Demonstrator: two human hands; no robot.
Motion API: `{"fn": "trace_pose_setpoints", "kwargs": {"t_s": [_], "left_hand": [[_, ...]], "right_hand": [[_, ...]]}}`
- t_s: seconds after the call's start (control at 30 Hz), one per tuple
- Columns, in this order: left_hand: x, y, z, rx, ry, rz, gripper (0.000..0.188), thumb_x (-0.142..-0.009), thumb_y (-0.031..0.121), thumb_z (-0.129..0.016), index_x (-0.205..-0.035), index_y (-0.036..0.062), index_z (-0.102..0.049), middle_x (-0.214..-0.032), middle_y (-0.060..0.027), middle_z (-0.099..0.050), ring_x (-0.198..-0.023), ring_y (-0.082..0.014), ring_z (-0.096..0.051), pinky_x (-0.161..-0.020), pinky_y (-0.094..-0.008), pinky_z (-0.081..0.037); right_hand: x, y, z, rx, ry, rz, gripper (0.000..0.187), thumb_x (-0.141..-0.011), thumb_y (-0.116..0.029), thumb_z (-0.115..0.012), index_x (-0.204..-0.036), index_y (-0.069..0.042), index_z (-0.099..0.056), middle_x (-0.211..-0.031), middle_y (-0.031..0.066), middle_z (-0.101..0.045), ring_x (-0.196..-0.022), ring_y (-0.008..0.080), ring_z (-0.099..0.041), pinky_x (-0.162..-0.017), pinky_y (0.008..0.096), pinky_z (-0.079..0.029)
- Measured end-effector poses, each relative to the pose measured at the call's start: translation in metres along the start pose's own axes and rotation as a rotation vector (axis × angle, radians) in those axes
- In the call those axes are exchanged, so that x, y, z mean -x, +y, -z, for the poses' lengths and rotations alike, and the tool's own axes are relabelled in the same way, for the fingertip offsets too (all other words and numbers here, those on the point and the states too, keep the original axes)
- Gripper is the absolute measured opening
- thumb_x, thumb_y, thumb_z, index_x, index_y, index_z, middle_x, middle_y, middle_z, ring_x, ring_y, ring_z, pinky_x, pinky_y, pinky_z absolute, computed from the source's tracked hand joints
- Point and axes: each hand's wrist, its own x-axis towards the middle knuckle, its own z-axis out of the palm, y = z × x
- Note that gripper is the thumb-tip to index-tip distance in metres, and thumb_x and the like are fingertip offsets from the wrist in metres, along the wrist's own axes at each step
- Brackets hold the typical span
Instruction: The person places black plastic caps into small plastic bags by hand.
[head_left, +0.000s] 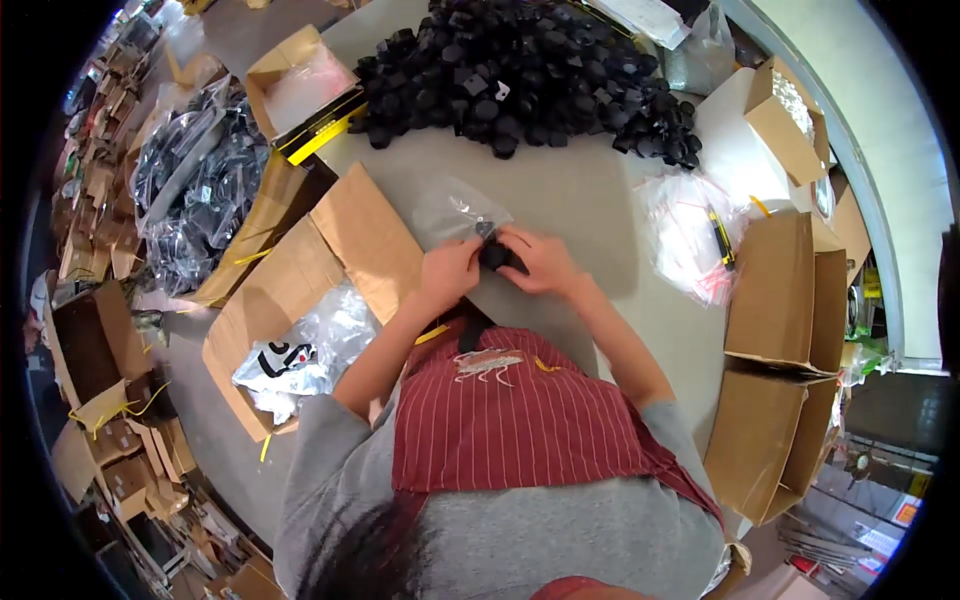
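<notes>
Over the near part of the table, my two hands meet at a small clear plastic bag (pixel 452 212). My left hand (pixel 452 268) is closed, its fingertips pinching the near edge of the bag. A small black plastic part (pixel 493 254) sits between the hands, with the fingers of my right hand (pixel 542 262) curled around it. Something dark shows at the bag's mouth; whether it lies inside the bag I cannot tell. Beyond the hands spreads a large heap of similar black parts (pixel 520 75), several of them round or square.
Zip bags with red edges and a yellow-black pen or cutter (pixel 721 240) lie at the right. Open cardboard boxes (pixel 770 290) line the right edge. At the left, a carton (pixel 290 300) holds clear plastic bags, and another box (pixel 200 190) is full of bagged black parts.
</notes>
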Motion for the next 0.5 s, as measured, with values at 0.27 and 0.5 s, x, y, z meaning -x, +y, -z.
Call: {"fn": "trace_pose_setpoints", "kwargs": {"t_s": [0.27,0.5], "left_hand": [[-0.005,-0.002,0.001,0.005,-0.001,0.050,0.015,-0.087,0.020,-0.058,-0.090,0.0057,-0.058,-0.072,-0.0198,-0.065,-0.068,-0.0397,-0.064,-0.061,-0.0519,-0.050],[0.001,0.009,-0.001,-0.038,0.200,0.040,0.017,-0.091,0.022,-0.059,-0.087,0.0057,-0.055,-0.063,-0.0190,-0.062,-0.059,-0.0374,-0.063,-0.053,-0.0492,-0.049]], "right_hand": [[-0.009,-0.010,-0.018,0.096,0.052,-0.256,0.049,-0.080,-0.036,-0.072,-0.119,-0.010,-0.057,-0.123,0.0079,-0.063,-0.080,0.0331,-0.068,-0.062,0.0420,-0.055],[-0.014,-0.019,-0.040,0.131,0.314,-0.309,0.044,-0.083,-0.039,-0.071,-0.112,-0.008,-0.060,-0.114,0.0065,-0.065,-0.074,0.0298,-0.068,-0.056,0.0392,-0.054]]}}
